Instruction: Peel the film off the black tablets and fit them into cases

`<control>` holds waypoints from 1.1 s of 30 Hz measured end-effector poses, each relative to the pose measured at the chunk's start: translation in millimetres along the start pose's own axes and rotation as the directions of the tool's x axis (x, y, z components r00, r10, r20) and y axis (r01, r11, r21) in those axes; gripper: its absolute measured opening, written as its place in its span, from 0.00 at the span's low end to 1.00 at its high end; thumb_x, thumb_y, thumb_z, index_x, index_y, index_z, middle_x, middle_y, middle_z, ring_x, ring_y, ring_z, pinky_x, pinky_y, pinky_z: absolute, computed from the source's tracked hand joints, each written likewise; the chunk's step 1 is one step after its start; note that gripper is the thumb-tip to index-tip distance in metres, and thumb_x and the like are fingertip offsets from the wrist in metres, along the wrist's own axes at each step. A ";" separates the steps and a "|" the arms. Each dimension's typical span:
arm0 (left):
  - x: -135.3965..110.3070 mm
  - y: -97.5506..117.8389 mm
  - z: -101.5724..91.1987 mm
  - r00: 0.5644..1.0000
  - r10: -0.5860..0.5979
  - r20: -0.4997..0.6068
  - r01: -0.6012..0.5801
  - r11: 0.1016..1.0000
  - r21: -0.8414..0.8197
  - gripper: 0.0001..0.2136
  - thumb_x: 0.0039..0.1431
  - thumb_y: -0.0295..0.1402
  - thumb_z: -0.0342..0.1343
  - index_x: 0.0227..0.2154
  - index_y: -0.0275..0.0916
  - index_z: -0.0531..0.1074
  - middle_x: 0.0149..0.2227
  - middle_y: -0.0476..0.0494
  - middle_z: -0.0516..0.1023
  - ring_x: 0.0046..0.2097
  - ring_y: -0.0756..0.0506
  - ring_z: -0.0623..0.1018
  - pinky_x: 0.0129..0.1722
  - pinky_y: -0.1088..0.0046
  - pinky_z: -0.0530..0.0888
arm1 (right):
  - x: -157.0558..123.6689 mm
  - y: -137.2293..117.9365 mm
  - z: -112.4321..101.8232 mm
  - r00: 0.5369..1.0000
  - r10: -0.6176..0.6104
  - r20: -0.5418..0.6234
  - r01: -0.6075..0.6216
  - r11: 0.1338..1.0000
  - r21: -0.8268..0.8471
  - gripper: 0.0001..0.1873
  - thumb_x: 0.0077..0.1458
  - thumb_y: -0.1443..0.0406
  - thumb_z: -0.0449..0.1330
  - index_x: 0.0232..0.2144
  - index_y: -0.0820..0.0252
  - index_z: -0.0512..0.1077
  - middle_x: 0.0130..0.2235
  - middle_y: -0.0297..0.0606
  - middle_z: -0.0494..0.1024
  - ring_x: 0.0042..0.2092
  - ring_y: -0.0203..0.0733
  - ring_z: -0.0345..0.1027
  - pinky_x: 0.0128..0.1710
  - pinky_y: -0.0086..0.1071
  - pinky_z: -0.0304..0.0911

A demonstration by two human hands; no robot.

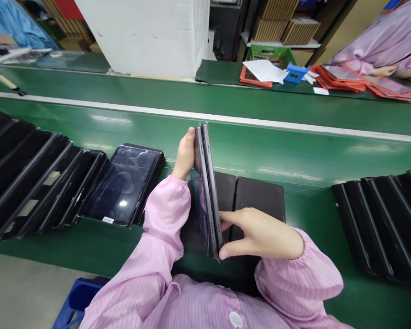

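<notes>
Two slim grey tablets (205, 189) stand on edge, pressed together, with rows of small holes along their sides. My left hand (184, 155) grips their far end, and my right hand (256, 235) pinches their near end between thumb and fingers. Beneath them lies an opened black folio case (256, 201) on the green conveyor belt (260, 155). To the left, a tablet in a black case (121, 185) leans on a row of black cases (30, 173). Another row of black cases (383, 224) stands to the right.
Beyond the belt, a co-worker's pink sleeve (373, 41) reaches over stacked orange cases (342, 77). Nearby are white papers (263, 71), a blue holder (296, 73) and a green crate (270, 55). A white pillar (147, 32) stands behind the belt, and a blue stool (78, 301) sits at lower left.
</notes>
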State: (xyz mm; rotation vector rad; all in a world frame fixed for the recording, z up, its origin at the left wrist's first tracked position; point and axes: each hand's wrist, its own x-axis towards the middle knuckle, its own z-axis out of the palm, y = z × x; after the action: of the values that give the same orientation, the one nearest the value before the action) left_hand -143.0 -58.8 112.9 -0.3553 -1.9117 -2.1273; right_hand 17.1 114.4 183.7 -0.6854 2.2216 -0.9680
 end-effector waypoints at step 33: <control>0.0 -8.6 4.9 0.999 -0.049 -0.013 0.049 0.998 -0.035 0.29 0.57 0.66 0.44 0.23 0.43 0.67 0.26 0.46 0.67 0.31 0.45 0.69 0.30 0.68 0.65 | -2.5 -13.0 2.9 1.000 -0.026 0.006 0.026 0.999 -0.024 0.06 0.62 0.62 0.56 0.37 0.58 0.69 0.37 0.35 0.84 0.37 0.43 0.77 0.34 0.33 0.63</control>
State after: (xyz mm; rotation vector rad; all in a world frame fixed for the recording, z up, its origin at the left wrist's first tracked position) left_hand -146.0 -53.1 105.4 -0.3030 -1.8968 -2.1907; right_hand 23.6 106.9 193.0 -0.7292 2.2275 -0.9520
